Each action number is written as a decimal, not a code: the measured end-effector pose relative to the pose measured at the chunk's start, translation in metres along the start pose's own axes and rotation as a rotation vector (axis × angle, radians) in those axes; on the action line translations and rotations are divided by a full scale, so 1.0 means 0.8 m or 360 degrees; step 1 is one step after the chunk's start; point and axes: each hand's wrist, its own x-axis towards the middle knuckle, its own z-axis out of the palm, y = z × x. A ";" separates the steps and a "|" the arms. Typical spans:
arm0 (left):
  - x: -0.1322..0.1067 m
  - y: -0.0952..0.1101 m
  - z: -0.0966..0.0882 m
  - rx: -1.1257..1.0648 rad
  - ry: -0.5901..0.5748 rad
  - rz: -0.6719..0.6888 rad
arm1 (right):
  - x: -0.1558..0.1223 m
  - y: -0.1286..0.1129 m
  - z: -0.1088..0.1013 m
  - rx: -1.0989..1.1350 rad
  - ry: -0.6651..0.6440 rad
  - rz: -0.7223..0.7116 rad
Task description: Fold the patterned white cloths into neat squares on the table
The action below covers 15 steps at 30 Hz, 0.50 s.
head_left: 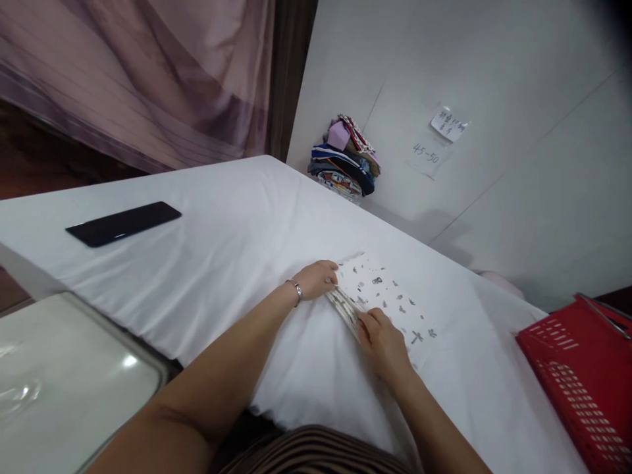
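A white cloth with small dark prints (390, 296) lies on the white table cover (237, 243), its near edge folded or rolled into a narrow band. My left hand (318, 278), with a bracelet on the wrist, has its fingers curled over the left end of that band. My right hand (382, 339) pinches the same folded edge a little further right. Both hands are closed on the cloth.
A black phone (123, 224) lies at the far left of the table. A stack of folded coloured cloths (345, 161) leans against the white wall, near two paper notes (448, 123). A red plastic basket (585, 368) stands at the right. A glossy white surface (64, 382) sits near left.
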 end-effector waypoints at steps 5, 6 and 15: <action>0.000 0.001 0.001 -0.0018 0.0017 0.0016 | 0.003 -0.002 0.000 -0.0027 -0.0029 0.0003; -0.001 0.001 0.001 -0.0026 0.0025 0.0017 | 0.003 -0.002 0.000 0.0006 -0.0029 0.0008; 0.001 0.006 0.014 -0.0027 0.0196 0.0370 | 0.006 0.004 -0.009 0.0249 -0.0160 0.0064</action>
